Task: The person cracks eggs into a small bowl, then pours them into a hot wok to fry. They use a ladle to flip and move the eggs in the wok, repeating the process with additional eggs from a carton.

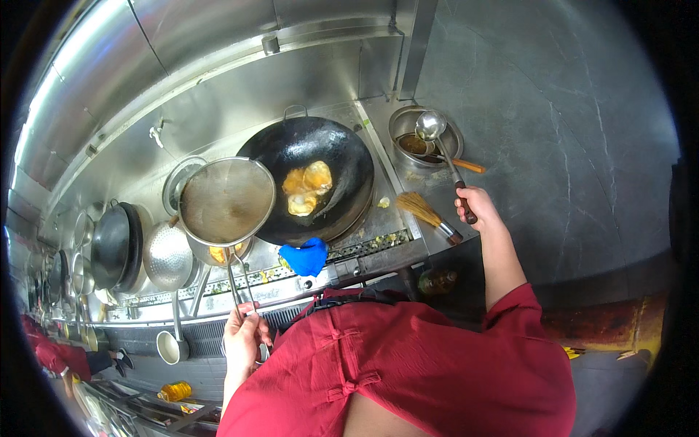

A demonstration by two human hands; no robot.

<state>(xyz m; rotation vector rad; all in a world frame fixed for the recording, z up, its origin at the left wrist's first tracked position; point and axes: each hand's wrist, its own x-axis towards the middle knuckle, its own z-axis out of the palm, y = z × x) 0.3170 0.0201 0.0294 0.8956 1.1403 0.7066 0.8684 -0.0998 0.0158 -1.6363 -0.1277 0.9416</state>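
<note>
My left hand [247, 333] grips the wire handle of a round fine-mesh strainer [226, 199], held level beside the wok's left rim. Fried eggs [306, 188] with browned edges lie in the black wok [344, 147]. In my right hand [476, 208] is the dark wooden handle of a steel ladle [431, 125]. Its bowl is over a steel pot [457, 134] holding brown liquid. A second utensil with an orange wooden handle [469, 165] rests across that pot. Below the strainer, partly hidden by it, a bowl holds some yellow food [218, 254].
A blue cloth [306, 257] lies at the wok's near edge. A bamboo wok brush [428, 216] lies right of the stove. A perforated ladle [170, 257] and more black woks [112, 246] stand leftward. Another person in a red shirt [60, 349] is far left. An oil bottle [175, 391] lies lower left.
</note>
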